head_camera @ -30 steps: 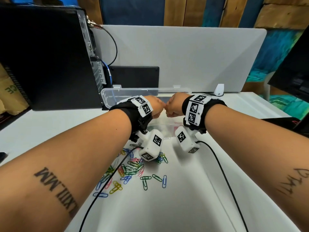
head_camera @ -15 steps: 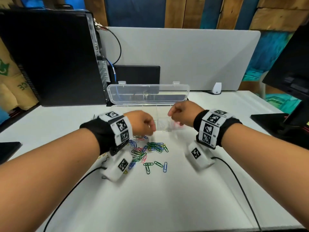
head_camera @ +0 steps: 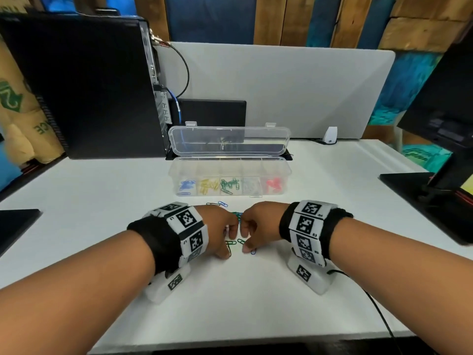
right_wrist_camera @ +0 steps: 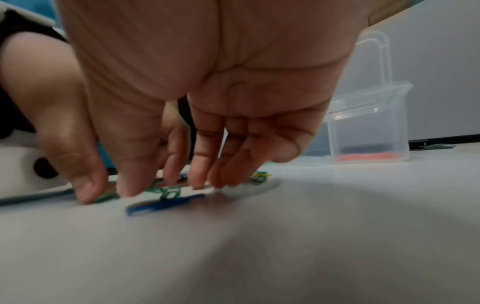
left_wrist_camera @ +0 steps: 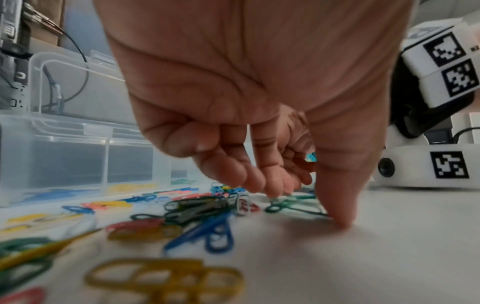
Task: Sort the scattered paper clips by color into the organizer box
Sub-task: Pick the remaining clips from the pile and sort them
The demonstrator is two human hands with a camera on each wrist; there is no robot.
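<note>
Both hands have dropped from the box [head_camera: 230, 172] at 12 o'clock onto the clips [head_camera: 231, 243]. The left hand [head_camera: 217, 231] and right hand [head_camera: 258, 226] now press loosely curled fingertips [right_wrist_camera: 127, 189] among them; neither visibly pinches 1.

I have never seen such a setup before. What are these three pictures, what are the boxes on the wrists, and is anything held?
There is no machine, only a person with cameras. One picture comes from a head camera; the other two come from small white cameras strapped under each wrist, looking along the fingers. The left hand and right hand reach down into scattered paper clips on the white table. Behind stands the open organizer box, already holding clips sorted by color. Fingertips touch clips, but no firm grip is visible yet.
</note>
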